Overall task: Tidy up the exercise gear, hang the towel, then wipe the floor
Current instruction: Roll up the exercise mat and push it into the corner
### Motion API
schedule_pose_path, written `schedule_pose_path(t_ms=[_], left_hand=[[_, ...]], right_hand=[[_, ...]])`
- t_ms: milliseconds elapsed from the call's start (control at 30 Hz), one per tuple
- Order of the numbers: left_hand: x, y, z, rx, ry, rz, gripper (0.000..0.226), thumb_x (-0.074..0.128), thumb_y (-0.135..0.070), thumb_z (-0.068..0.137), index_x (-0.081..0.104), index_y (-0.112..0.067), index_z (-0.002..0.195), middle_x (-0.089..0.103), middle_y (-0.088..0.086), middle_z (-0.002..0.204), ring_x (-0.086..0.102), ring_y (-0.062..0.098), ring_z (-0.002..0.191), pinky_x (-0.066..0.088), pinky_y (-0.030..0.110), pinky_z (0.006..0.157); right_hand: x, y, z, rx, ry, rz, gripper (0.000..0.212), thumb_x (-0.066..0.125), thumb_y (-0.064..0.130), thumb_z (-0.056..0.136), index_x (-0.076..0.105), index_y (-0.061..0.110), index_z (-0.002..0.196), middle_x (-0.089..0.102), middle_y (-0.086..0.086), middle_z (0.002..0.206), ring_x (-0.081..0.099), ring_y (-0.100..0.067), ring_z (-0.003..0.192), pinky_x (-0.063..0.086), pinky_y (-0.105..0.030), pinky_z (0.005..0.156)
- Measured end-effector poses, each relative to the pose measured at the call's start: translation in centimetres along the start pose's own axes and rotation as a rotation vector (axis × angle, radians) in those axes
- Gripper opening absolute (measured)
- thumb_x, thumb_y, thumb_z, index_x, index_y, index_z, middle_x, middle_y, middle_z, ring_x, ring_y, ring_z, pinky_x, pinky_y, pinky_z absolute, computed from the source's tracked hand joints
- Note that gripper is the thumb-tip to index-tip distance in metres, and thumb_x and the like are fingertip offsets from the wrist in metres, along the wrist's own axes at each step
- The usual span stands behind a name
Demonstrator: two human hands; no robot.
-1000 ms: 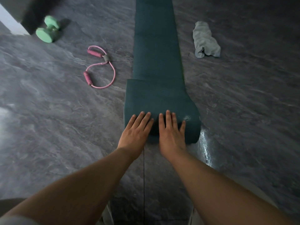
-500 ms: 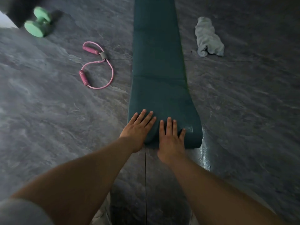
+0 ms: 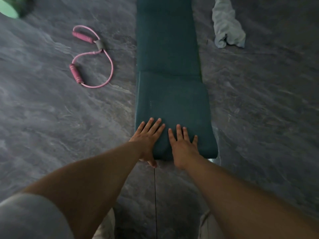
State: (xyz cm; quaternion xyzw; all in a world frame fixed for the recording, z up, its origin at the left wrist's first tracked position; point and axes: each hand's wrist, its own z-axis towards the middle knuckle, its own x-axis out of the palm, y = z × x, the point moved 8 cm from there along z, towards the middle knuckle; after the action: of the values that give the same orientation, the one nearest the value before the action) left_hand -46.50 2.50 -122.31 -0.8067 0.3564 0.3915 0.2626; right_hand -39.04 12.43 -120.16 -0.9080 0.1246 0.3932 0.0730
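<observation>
A dark teal exercise mat [image 3: 165, 40] runs away from me down the middle of the floor, its near end rolled into a thick roll [image 3: 179, 107]. My left hand [image 3: 148, 137] lies flat on the roll's near left part, fingers spread, thumb down at its near edge. My right hand [image 3: 183, 144] presses flat on the roll beside it, fingers apart. A pink figure-eight resistance band [image 3: 91, 56] lies on the floor left of the mat. A crumpled grey towel [image 3: 226, 25] lies to the right of the mat.
A mint green dumbbell [image 3: 8, 7] shows partly at the top left corner. The floor [image 3: 259, 109] is dark grey marbled tile with a wet sheen by the roll's right end. My knees are at the bottom edge.
The roll has moved forward along the mat and both hands have gone with it, staying flat on top. The view has shifted, so the dumbbell is nearly out of frame.
</observation>
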Motion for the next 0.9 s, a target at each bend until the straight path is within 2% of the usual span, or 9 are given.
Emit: schedule_pose_path(t_ms=[100,233,433,600,700,800,900], left_hand=[[0.0,0.0,0.2,-0.006,-0.011,0.004,0.158,0.082,-0.072,0.05,-0.027,-0.021,0.152,-0.032,0.002,0.16,-0.031,0.028,0.146,-0.018,0.045,0.116],[-0.4,-0.2,-0.2,-0.023,-0.059,0.024,0.151,0.08,-0.071,0.056,-0.022,-0.02,0.154,-0.027,0.003,0.162,-0.025,0.028,0.149,-0.013,0.046,0.12],[-0.1,-1.6,-2.3,-0.001,-0.199,0.053,0.115,0.06,-0.068,0.079,-0.01,-0.021,0.158,-0.015,0.003,0.166,-0.016,0.029,0.152,-0.003,0.056,0.121],[0.7,-1.6,-2.9,-0.071,-0.236,-0.02,0.115,0.061,-0.065,0.08,-0.014,-0.025,0.157,-0.017,-0.001,0.165,-0.015,0.028,0.152,-0.005,0.057,0.121],[1.0,-1.6,-3.7,-0.169,-0.247,-0.037,0.114,0.058,-0.063,0.083,-0.018,-0.02,0.155,-0.019,0.002,0.165,-0.017,0.028,0.151,-0.004,0.056,0.122],[1.1,-1.8,-3.8,-0.212,-0.23,-0.036,0.114,0.057,-0.062,0.084,-0.021,-0.018,0.154,-0.021,0.004,0.165,-0.018,0.029,0.151,0.0,0.06,0.12],[0.9,-1.8,-3.7,-0.221,-0.202,-0.021,0.115,0.057,-0.064,0.082,-0.023,-0.024,0.154,-0.025,-0.002,0.163,-0.02,0.026,0.151,0.003,0.074,0.112]], right_hand=[[-0.3,-0.1,0.3,0.009,0.049,-0.008,0.113,0.069,0.01,0.083,-0.016,0.023,0.156,-0.029,-0.01,0.161,-0.019,-0.033,0.15,0.006,-0.068,0.116],[-0.6,0.0,0.4,0.008,0.061,-0.023,0.109,0.068,0.008,0.084,-0.013,0.022,0.157,-0.025,-0.011,0.162,-0.015,-0.034,0.151,0.012,-0.068,0.115],[-0.5,-0.1,-0.3,-0.01,-0.06,-0.019,0.102,0.064,0.01,0.089,-0.011,0.023,0.157,-0.021,-0.009,0.164,-0.013,-0.031,0.152,0.011,-0.066,0.116],[-0.9,0.1,-2.0,-0.041,-0.241,-0.097,0.115,0.073,0.011,0.081,-0.015,0.021,0.156,-0.025,-0.013,0.162,-0.018,-0.031,0.151,0.001,-0.066,0.117],[-1.5,0.4,-2.8,-0.046,-0.337,-0.109,0.108,0.07,0.012,0.085,-0.01,0.019,0.157,-0.022,-0.014,0.163,-0.016,-0.032,0.151,0.001,-0.066,0.116],[-1.4,0.0,-3.1,-0.01,-0.341,-0.102,0.105,0.069,0.014,0.086,-0.008,0.021,0.157,-0.019,-0.012,0.164,-0.015,-0.034,0.151,0.001,-0.07,0.113],[-0.7,-0.8,-2.5,0.037,-0.259,-0.033,0.098,0.061,0.012,0.091,-0.01,0.028,0.156,-0.02,-0.004,0.164,-0.018,-0.036,0.15,-0.001,-0.079,0.106]])
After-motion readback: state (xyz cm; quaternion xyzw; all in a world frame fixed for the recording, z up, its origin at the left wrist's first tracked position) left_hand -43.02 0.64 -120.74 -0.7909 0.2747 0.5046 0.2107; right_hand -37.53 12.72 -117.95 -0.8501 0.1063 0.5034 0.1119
